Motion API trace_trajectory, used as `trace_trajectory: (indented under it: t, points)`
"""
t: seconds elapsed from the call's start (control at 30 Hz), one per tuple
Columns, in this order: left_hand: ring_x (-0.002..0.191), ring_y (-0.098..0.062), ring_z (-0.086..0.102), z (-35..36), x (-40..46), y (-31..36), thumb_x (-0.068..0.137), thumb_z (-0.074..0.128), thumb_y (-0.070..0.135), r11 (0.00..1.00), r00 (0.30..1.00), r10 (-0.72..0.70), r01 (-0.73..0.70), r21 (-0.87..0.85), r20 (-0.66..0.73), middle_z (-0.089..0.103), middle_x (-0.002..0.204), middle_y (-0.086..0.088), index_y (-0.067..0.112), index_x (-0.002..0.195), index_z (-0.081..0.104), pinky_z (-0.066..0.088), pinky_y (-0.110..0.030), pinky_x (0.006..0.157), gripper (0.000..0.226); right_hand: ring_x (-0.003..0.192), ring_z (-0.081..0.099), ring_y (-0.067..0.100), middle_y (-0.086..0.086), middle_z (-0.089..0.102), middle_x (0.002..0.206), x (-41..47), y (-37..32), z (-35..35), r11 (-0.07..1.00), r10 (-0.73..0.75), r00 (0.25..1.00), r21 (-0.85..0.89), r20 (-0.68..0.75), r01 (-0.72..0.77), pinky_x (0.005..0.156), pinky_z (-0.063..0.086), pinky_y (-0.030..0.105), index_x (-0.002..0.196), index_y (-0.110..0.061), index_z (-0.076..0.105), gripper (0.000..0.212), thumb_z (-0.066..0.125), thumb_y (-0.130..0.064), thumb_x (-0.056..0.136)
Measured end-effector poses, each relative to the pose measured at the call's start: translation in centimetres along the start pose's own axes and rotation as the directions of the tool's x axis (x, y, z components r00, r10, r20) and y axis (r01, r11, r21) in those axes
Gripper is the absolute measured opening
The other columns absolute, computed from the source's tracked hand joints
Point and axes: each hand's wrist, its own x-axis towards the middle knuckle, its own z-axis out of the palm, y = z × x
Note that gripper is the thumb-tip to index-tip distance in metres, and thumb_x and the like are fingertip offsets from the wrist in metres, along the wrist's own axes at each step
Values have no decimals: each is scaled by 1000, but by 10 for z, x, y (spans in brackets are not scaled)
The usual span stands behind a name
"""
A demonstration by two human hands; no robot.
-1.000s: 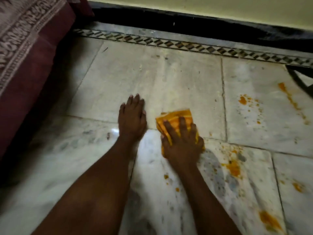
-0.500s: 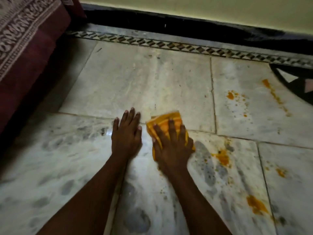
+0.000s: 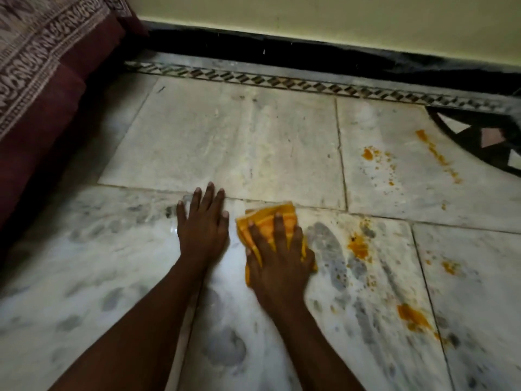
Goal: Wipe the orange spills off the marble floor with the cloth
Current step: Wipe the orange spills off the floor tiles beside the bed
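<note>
My right hand point(image 3: 277, 259) presses flat on a folded orange-yellow cloth point(image 3: 266, 217) on the marble floor point(image 3: 225, 142), fingers spread over it. Just left of it, my left hand point(image 3: 203, 224) rests palm down on the bare floor, fingers apart and holding nothing. Orange spills lie to the right of the cloth: a blotch point(image 3: 358, 245) close by, a larger one point(image 3: 413, 317) nearer me, a small one point(image 3: 449, 268) further right, and splatters point(image 3: 368, 153) with a streak point(image 3: 438, 156) on the far tile.
A maroon patterned bedspread point(image 3: 42, 80) hangs at the left. A black skirting point(image 3: 310, 56) and a diamond-pattern border strip point(image 3: 282, 81) run along the wall. A dark inlaid floor motif point(image 3: 479, 136) sits at the far right.
My right hand with the cloth has stayed on the same patch of floor, shifting slightly back toward me. The small orange specks near my right wrist are gone. The camera has shifted.
</note>
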Motion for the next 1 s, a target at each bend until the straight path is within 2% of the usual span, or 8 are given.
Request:
trace_trajectory:
  t: [0.07,0.23,0.3,0.47,0.53,0.63,0.77,1.0]
  points:
    - [163,-23,20,3,-13,-3,103,28,48,1000,1000,7,-8,10,21,24,175,4,29,164,37,9,-58,129,64,154,31,39,-3,26,172,-23,30,-7,1000,-30,999,5,31,30,108,29,64,150,-59,41,54,48,-65,97]
    - [165,-19,8,7,-26,-11,104,25,51,999,998,39,-40,17,57,12,177,6,29,168,25,-2,-52,131,67,154,24,42,-2,26,172,28,18,11,938,348,937,15,-39,-347,109,21,65,149,-59,42,54,48,-66,96]
    - [165,-19,8,5,-28,-10,103,26,52,999,996,52,-52,-3,74,12,177,6,29,168,24,-2,-52,131,69,154,22,48,3,23,173,42,-9,17,918,392,919,74,-32,-389,111,19,66,151,-55,42,58,54,-61,95]
    - [165,-17,10,-6,-47,-8,101,23,54,998,995,60,-59,-11,78,13,177,7,31,167,26,10,-55,130,70,150,34,44,1,29,171,-33,-14,0,1000,7,998,25,-55,-5,108,28,62,148,-56,47,54,50,-61,94]
    - [165,-16,9,-5,-55,-9,101,23,53,998,995,63,-62,-12,82,13,177,7,32,167,26,9,-54,130,69,148,40,39,-1,33,170,-64,18,-8,999,-42,998,9,-37,42,104,33,58,146,-56,50,53,54,-62,93]
    - [165,-15,6,-1,-59,-11,103,25,52,998,995,55,-55,5,84,10,177,8,33,168,23,5,-52,131,68,150,37,38,-3,34,169,-50,49,-9,987,159,986,-25,-51,-160,106,28,59,146,-58,48,52,52,-63,94]
    - [165,-17,7,-5,-65,-3,102,22,51,999,996,25,-27,17,81,9,178,5,31,168,21,5,-52,131,69,152,27,44,1,25,172,-10,7,1,901,435,898,28,-67,-434,108,25,63,151,-56,42,57,54,-59,95]
    - [163,-24,21,-8,-122,4,105,23,49,995,995,89,-88,-41,41,24,174,-5,19,163,40,20,-52,131,68,147,39,43,0,29,171,-108,9,-15,1000,20,1000,-2,3,-20,102,33,59,148,-58,46,54,50,-63,94]
